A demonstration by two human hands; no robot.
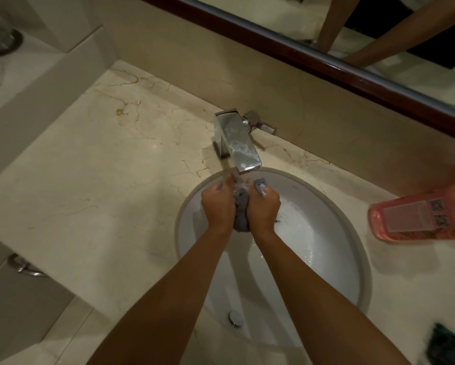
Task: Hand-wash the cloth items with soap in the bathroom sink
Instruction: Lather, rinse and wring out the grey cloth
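Note:
A small grey-blue cloth (241, 206) is bunched between my two hands over the white oval sink (326, 259). My left hand (217, 204) grips its left side and my right hand (264, 208) grips its right side, with a tuft of cloth sticking out above the right fingers. Both hands are held under the spout of the chrome faucet (238, 143), where water runs onto the cloth. Foamy water lies in the basin to the right of my hands. A pink soap bottle (421, 214) lies on its side on the counter at the right.
The marble counter (102, 180) spreads to the left of the sink. The faucet handle (263, 125) points right. The sink's drain (235, 318) sits near the front. A dark item (447, 346) lies at the bottom right corner. A mirror (379, 35) runs along the back wall.

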